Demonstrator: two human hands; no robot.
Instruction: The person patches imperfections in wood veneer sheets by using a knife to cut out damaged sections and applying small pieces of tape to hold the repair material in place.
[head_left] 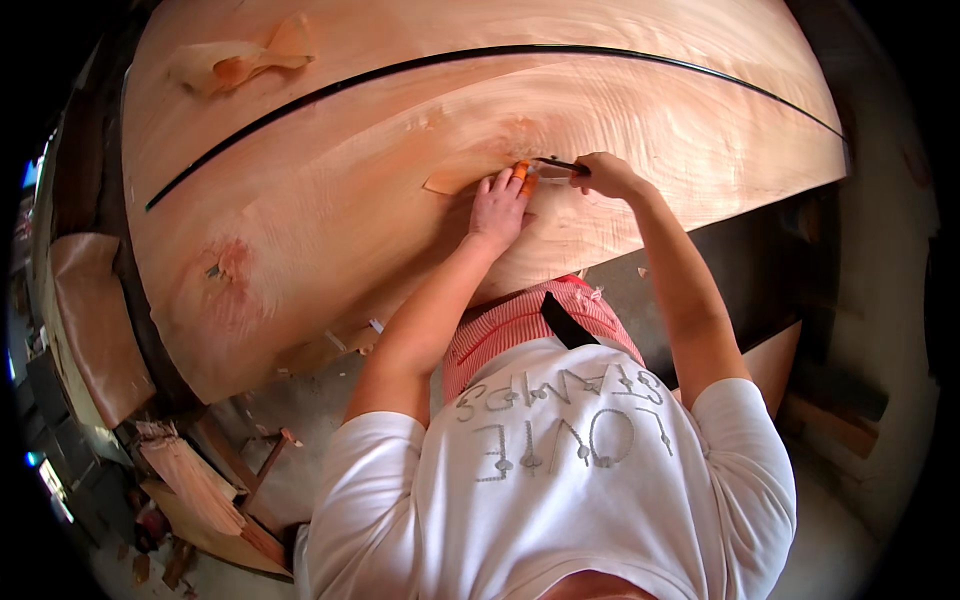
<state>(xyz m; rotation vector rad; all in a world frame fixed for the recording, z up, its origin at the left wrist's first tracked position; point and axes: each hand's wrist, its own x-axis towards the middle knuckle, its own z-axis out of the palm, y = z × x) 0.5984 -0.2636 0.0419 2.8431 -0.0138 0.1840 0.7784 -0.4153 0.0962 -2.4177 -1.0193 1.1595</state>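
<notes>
A large pale wood veneer sheet (370,230) lies spread in front of me, its grain swirling round the spot where I work. My left hand (499,212) rests on it with fingers stretched forward, orange coverings on some fingertips. Just right of those fingertips, my right hand (608,177) grips a slim dark tool that looks like a knife (562,164). Its tip points left and meets the veneer close to my left fingers. A small loose veneer piece (452,183) lies left of my left hand. Fine detail at the tool's tip is too small to make out.
A long thin black strip (400,70) crosses the sheet beyond my hands. Curled veneer scrap (240,68) sits at the far left. Nearer left is a small hole (213,271) with reddish grain. Stacked veneer offcuts (195,475) stand low at the left, beyond the sheet's edge.
</notes>
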